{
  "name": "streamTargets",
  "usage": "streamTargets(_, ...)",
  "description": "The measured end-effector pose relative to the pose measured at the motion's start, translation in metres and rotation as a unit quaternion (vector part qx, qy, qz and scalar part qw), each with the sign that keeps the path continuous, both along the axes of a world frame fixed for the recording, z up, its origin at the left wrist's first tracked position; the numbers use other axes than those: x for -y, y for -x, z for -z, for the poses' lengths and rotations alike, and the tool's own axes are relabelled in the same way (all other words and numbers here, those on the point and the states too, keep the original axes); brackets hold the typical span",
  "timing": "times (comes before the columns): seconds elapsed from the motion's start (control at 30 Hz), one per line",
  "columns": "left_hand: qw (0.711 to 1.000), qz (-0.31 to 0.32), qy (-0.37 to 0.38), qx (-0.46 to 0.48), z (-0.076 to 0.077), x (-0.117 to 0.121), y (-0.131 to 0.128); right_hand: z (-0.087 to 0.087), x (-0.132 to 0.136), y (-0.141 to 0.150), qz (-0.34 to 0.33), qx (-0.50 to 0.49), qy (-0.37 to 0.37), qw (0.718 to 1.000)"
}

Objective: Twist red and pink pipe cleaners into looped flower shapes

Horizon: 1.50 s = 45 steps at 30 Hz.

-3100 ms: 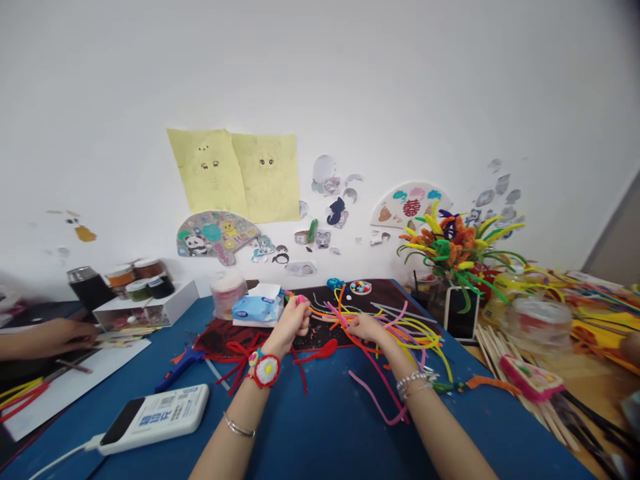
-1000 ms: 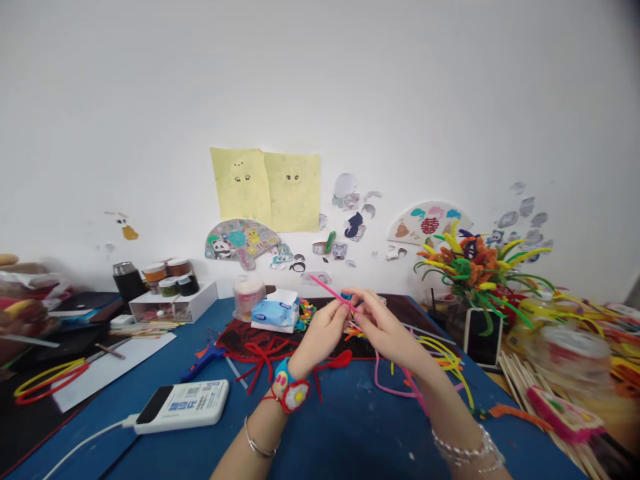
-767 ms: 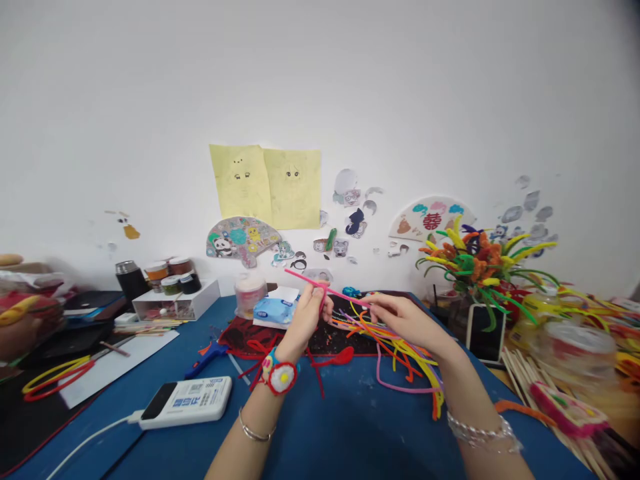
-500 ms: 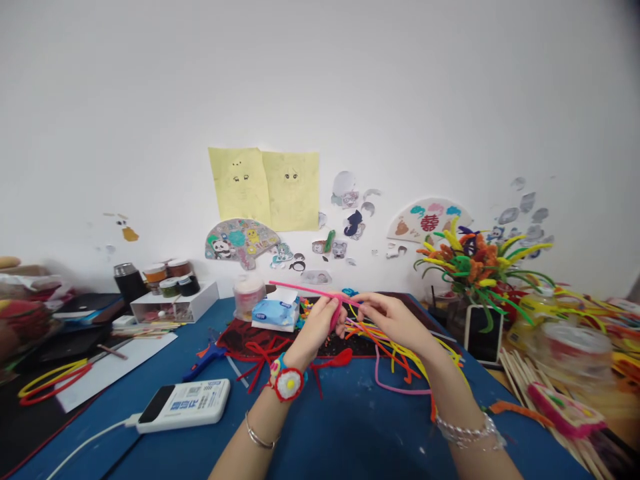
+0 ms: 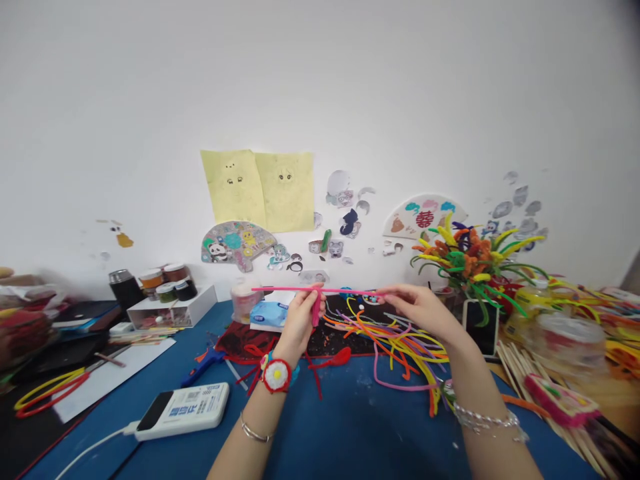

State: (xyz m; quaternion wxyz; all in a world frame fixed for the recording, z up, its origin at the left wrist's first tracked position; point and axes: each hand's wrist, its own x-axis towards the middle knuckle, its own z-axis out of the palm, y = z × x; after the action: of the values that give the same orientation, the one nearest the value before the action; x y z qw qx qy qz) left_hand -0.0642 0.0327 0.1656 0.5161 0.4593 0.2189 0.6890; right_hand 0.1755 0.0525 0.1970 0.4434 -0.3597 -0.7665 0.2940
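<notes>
We've widened our grip: more pink pipe cleaner (image 5: 345,292) runs straight between | left hand (image 5: 299,321): fingers pinched on it | right hand (image 5: 419,311): fingertips closed near its end | place: aloft, toward table's (image 5: 345,427) far edge

- A blue surface (image 5: 345,427), its far edge along the wall.
- Near the far edge, a dark mat (image 5: 350,345) with a reddish border.
- On the mat's right part, loose fuzzy stems (image 5: 395,339) in yellow, orange and purple, some reaching onto the blue toward the right edge.
- Across the mat's near edge, red strands (image 5: 320,383).
- By the far left corner, a tub (image 5: 245,308) and tissue pack (image 5: 264,316).
- Toward the left edge, a glue gun (image 5: 204,366) and, nearer the front, a white power bank (image 5: 193,408).
</notes>
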Motion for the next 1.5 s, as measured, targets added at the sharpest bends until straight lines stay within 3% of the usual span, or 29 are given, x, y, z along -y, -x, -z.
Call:
streamTargets(0.1,0.998,0.024,-0.004,0.055,0.001,-0.002,-0.004,0.007,-0.008,0.006,-0.027,-0.154,0.045,0.987)
streamTargets(0.2,0.995,0.029,-0.006,0.093,0.005,-0.003,-0.013,0.016,-0.011,0.031,-0.104,-0.296,0.104,0.944)
streamTargets(0.33,0.996,0.031,0.015,0.086,0.013,-0.005,-0.024,0.03,-0.011,0.072,-0.186,-0.316,0.147,0.919)
streamTargets(0.53,0.991,0.041,0.009,0.13,0.016,-0.006,-0.025,0.042,-0.017,0.095,-0.112,-0.347,0.127,0.922)
streamTargets(0.67,0.987,0.055,0.002,0.154,0.015,-0.005,-0.026,0.041,-0.014,0.098,-0.115,-0.389,0.151,0.902)
streamTargets(0.77,0.988,0.051,0.003,0.146,0.015,-0.005,-0.026,0.04,-0.011,0.1,-0.119,-0.387,0.154,0.901)
streamTargets(1.03,0.998,-0.015,0.017,0.053,0.017,-0.004,-0.029,0.044,-0.018,0.096,-0.098,-0.378,0.155,0.908)
streamTargets(1.27,0.992,-0.108,-0.044,-0.053,0.018,-0.006,-0.024,0.044,-0.02,0.092,-0.106,-0.374,0.19,0.901)
streamTargets(1.37,0.968,-0.174,-0.088,-0.155,0.018,-0.005,-0.018,0.046,-0.02,0.09,-0.146,-0.292,0.235,0.915)
streamTargets(1.5,0.914,-0.254,-0.152,-0.277,0.015,-0.001,-0.011,0.05,-0.021,0.088,-0.149,-0.215,0.255,0.931)
